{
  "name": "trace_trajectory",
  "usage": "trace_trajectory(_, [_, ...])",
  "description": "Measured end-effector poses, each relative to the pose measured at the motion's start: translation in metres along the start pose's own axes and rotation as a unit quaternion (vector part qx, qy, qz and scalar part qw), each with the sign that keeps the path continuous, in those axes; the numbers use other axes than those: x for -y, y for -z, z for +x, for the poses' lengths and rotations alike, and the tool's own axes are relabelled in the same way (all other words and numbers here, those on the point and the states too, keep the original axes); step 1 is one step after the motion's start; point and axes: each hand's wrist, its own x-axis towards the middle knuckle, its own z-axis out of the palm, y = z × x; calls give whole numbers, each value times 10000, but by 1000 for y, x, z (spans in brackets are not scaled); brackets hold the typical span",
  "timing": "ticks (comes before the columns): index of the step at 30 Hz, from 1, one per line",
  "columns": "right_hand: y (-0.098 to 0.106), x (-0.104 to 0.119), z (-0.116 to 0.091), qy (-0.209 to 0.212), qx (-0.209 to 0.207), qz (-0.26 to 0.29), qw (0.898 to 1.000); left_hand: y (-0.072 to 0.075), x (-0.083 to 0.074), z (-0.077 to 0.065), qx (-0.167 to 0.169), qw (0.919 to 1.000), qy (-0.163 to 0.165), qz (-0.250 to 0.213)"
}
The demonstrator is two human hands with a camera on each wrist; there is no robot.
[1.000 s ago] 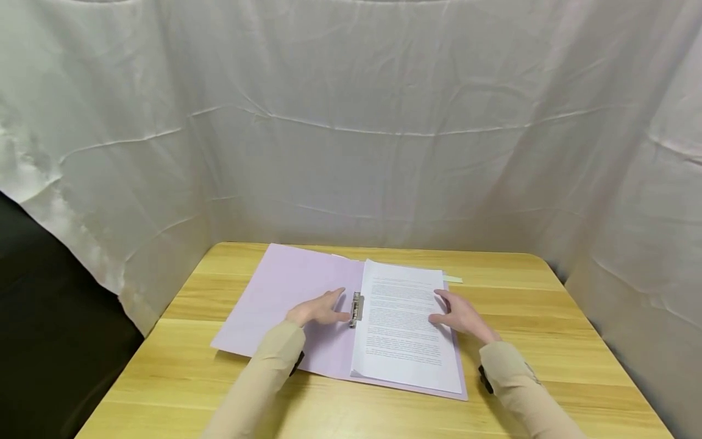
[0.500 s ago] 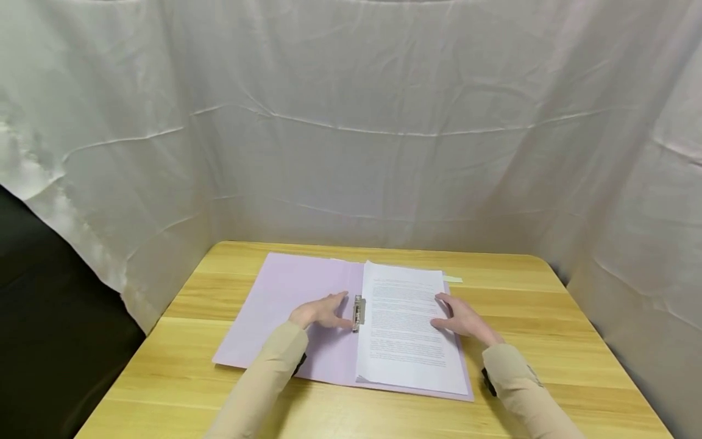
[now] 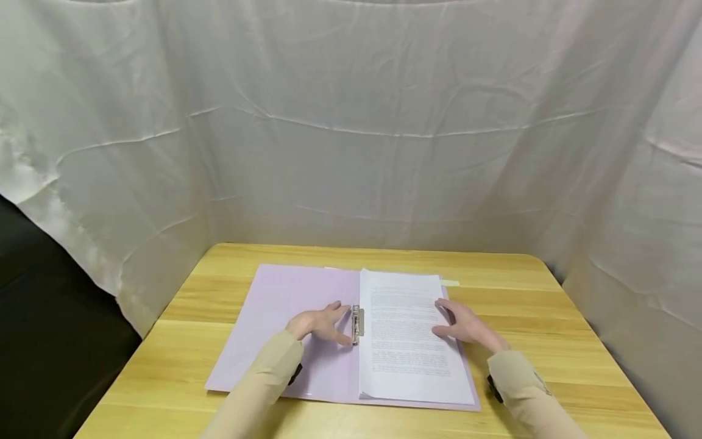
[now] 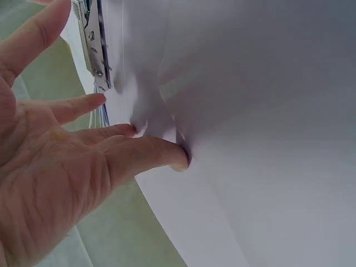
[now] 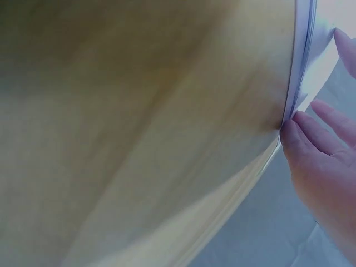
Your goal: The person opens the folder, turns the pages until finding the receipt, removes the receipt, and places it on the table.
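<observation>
A lilac folder (image 3: 285, 305) lies spread on the wooden table, with a stack of printed paper (image 3: 406, 360) on its right half. Along the inner edge of the stack sits a metal clip (image 3: 358, 325). My left hand (image 3: 322, 323) rests on the folder just left of the clip, fingers extended and spread. In the left wrist view its fingertips (image 4: 181, 161) touch the folder's surface. My right hand (image 3: 466, 323) is at the stack's right edge, fingers straight. The right wrist view shows fingertips touching the edge of folder and paper.
A pale tab (image 3: 450, 283) sticks out past the stack's upper right. The wooden table (image 3: 548, 317) extends around the folder. Light grey cloth (image 3: 384, 152) hangs behind it and at the sides, and a dark surface (image 3: 49, 341) shows at far left.
The folder with its paper has slid toward me and turned slightly, so it lies straighter. Both hands have shifted a little toward me along with it.
</observation>
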Motion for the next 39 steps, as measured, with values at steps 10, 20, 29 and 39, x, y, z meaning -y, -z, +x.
trace_trajectory(10, [2, 5, 0, -148, -244, 283, 9992, -8, -15, -7, -509, 9976, 101, -465])
trace_trajectory(20, [8, 6, 30, 112, -779, 266, 9965, -14, -14, 10, -968, 9926, -570, -453])
trace_trajectory(29, [14, 1, 53, 108, -600, 239, 9979, -26, 1, 29, -1110, 9813, -1362, -784])
trace_trajectory(39, [11, -7, 62, -123, -399, 186, 9990, -31, 2, 33, -764, 9830, -1318, -1020])
